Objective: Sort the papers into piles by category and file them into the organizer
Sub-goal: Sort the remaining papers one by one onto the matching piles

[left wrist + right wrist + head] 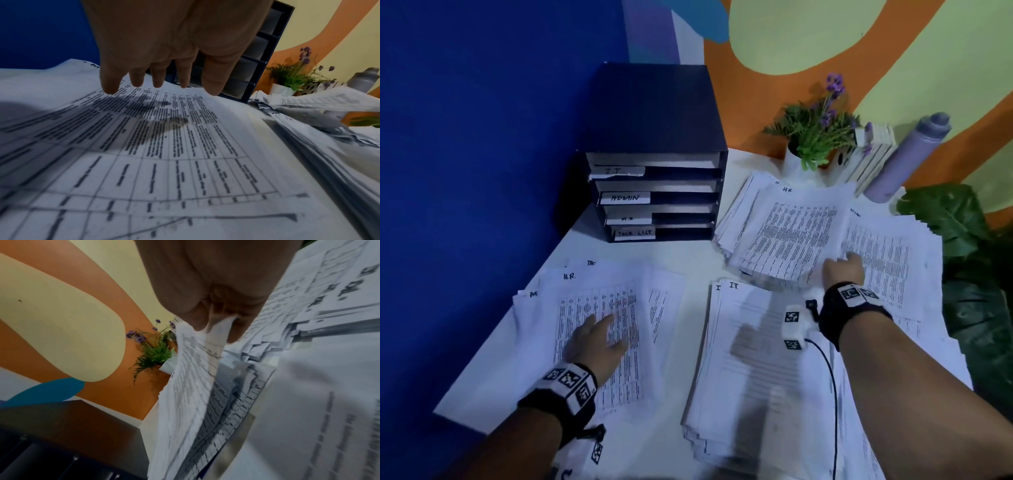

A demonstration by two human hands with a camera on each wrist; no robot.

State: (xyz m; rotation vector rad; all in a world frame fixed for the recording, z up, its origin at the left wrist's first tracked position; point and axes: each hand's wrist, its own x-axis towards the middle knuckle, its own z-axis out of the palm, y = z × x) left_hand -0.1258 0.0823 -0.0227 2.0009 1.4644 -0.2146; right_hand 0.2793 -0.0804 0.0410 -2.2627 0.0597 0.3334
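Observation:
A dark blue organizer [654, 192] with trays labelled IT, ADMIN, HR and TASK LIST stands at the back left of the white table [681, 253]. My left hand [602, 337] hovers with fingers spread just over a table-printed sheet marked HR [619, 298] atop the left pile; the left wrist view shows the straight fingertips [110, 91] over that sheet [164, 162]. My right hand [846, 263] pinches the near edge of another sheet marked HR [791, 233] lifted off the messy far-right pile. In the right wrist view, that hand [216, 327] holds the sheet [191, 378]. An IT pile [750, 359] lies between.
A potted plant with purple flowers [815, 133], a white slatted box [873, 154] and a grey bottle [907, 157] stand at the back right. Large green leaves [969, 257] border the table's right edge. The blue wall runs along the left. A black cable [832, 394] trails from my right wrist.

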